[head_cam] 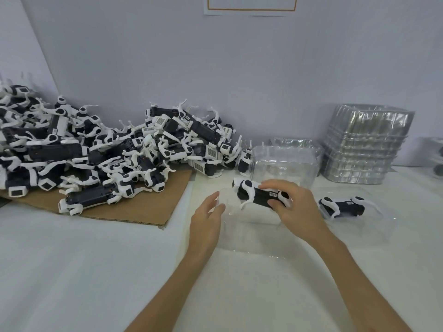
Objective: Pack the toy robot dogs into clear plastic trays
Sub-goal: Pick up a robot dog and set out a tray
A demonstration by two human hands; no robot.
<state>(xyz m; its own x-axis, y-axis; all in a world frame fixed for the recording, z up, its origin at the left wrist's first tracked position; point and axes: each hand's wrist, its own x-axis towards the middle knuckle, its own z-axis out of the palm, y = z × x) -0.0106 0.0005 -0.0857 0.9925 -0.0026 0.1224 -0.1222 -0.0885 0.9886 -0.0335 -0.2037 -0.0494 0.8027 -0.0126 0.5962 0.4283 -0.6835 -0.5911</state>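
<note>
Above the middle of the desk [72, 271], the right hand [294, 207] grips a toy dog [257, 195] over a clear tray [251, 233]. The left hand [206, 219] touches the tray's left edge; I cannot tell if it grips. A second dog [342, 206] lies to the right. A pile of toy dogs [96, 149] sits on cardboard [134, 207] at the left. A stack of trays [364, 144] stands far right.

- A plain, pale lilac-grey wall [239, 68] runs behind the bench.
- A second wall panel [14, 44] meets it at the left in a slanting corner.
- A white paper sheet [251, 6] with an orange border is stuck high on the wall, cut by the top edge.
- The bench [72, 271] has a white, slightly wrinkled covering.
- A brown cardboard sheet [134, 212] lies flat on its left half.
- The light is soft and even.
</note>
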